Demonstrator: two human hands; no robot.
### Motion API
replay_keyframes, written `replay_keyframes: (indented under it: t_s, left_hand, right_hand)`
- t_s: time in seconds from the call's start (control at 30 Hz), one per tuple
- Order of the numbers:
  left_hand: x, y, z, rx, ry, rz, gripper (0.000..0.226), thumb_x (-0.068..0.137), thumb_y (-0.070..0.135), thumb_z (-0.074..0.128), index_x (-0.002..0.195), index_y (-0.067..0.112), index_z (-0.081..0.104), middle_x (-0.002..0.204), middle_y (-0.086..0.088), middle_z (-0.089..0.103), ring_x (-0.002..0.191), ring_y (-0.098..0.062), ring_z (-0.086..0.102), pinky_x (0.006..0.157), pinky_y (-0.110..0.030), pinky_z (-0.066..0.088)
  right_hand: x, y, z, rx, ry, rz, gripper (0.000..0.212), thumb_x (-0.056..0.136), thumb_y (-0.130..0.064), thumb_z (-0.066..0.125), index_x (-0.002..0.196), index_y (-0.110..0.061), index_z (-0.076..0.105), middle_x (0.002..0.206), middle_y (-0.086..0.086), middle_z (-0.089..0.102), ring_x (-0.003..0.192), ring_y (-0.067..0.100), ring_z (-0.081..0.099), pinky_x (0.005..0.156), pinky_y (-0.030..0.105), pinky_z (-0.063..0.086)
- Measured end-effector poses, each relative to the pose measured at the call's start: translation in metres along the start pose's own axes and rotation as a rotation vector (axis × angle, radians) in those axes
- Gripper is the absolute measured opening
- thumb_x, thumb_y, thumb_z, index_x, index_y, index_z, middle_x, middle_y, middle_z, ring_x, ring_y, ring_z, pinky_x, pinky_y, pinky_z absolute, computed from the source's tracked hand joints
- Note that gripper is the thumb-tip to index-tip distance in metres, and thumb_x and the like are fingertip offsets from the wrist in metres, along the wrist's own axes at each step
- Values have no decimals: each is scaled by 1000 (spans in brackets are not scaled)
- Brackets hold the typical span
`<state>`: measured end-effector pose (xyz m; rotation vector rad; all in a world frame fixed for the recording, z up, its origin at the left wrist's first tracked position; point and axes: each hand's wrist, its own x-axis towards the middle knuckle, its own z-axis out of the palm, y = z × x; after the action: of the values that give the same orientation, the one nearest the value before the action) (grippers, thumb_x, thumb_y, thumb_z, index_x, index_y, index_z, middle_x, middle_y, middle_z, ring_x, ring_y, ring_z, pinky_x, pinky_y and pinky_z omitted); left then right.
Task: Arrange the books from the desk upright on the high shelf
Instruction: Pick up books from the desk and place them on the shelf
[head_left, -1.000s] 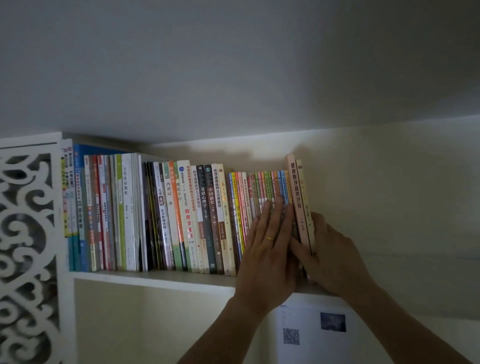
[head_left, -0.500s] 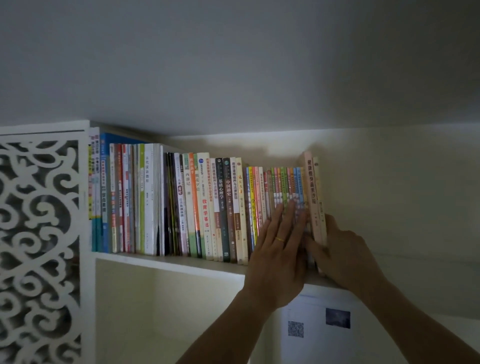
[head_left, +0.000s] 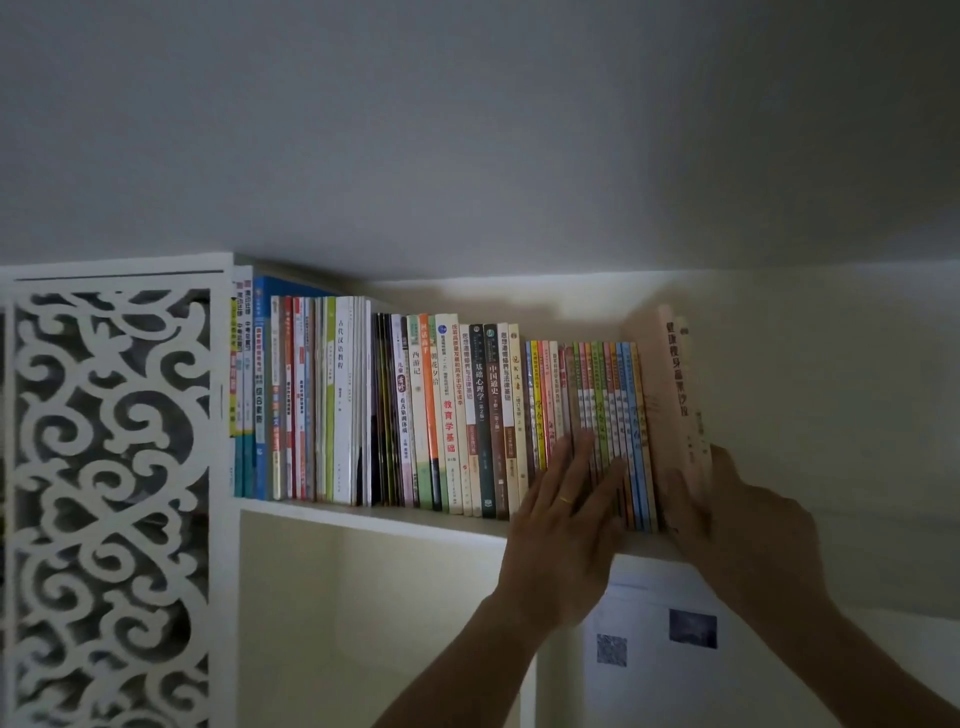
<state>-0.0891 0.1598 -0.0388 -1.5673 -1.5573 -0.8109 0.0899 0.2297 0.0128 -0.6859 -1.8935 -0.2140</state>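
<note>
Far left: white openwork panel cut in scrolling curls (head_left: 109, 493), standing as the end wall of the unit. Just right of it, white high shelf board (head_left: 363, 517) under a grey ceiling, carrying a long upright row of books (head_left: 415, 410) packed spine-out. Tall blue and white volumes at the row's left end, touching the panel side; then white and green spines, a black cluster, an orange spine, two dark spines near the middle. Further right, thin multicoloured paperback spines (head_left: 597, 395), shorter than their neighbours, upright and pressed together.

Left hand (head_left: 566, 514) with a gold ring (head_left: 566, 501) on one finger, fingers straight and together, laid flat against the lower part of those thin spines. Blurred by motion.

At the row's right end, two tall pale pink books (head_left: 678, 389) leaning slightly, tops tilted left toward the thin spines, a narrow gap showing between. Right hand (head_left: 727, 499) at their lower right, thumb on the near spine and fingers wrapped behind the outer cover, gripping the pair. Hands apart, the blue-edged spines between them.

Below the shelf, right of centre: white paper sheet (head_left: 654, 639) on the wall with a square code and a dark picture.
</note>
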Motion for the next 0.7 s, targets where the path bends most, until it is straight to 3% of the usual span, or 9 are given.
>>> replay_keyframes:
  t_s: [0.13,0.23,0.43,0.53,0.6,0.7]
  left_hand:
    - [-7,-1,-26,-279,130,-79,51,111,23,39,161,19,30,172,0,15,159,-20,9,125,-54,26]
    - [-12,-13,-47,-177,244,-137,54,110,20,39,162,18,26,171,-1,17,159,-20,10,125,-55,25]
    - [-26,-47,-47,72,73,-64,57,110,29,31,164,15,19,173,-5,9,160,-24,7,123,-53,30]
    - [-33,-57,-43,113,5,-25,59,107,25,28,164,15,17,173,-6,6,160,-25,5,123,-52,30]
    - [-33,-59,-44,120,-4,-17,59,106,26,23,164,16,18,173,-7,7,160,-25,4,123,-51,30]
    - [-32,-62,-44,174,-14,-23,59,107,29,24,164,21,17,173,-3,5,160,-23,2,124,-50,28]
  right_hand:
    - [-27,-22,-25,26,170,63,31,98,-29,56,109,0,60,42,-11,27,32,5,11,51,11,16]
    - [-41,-41,-42,87,205,41,44,96,-36,53,118,2,60,42,-1,47,34,8,16,49,13,20]
    - [-26,-95,-55,154,179,-34,51,95,-46,42,118,-2,55,47,-3,55,27,18,46,46,10,17]
    - [-23,-111,-41,137,127,-74,56,97,-50,40,124,-3,55,52,-4,59,26,11,38,38,11,20]
    - [-26,-116,-25,104,110,-91,53,95,-48,49,123,-3,54,50,-3,56,28,7,26,37,7,14]
    - [-34,-122,-1,41,83,-97,49,91,-40,71,117,-4,51,49,0,54,26,8,32,31,13,28]
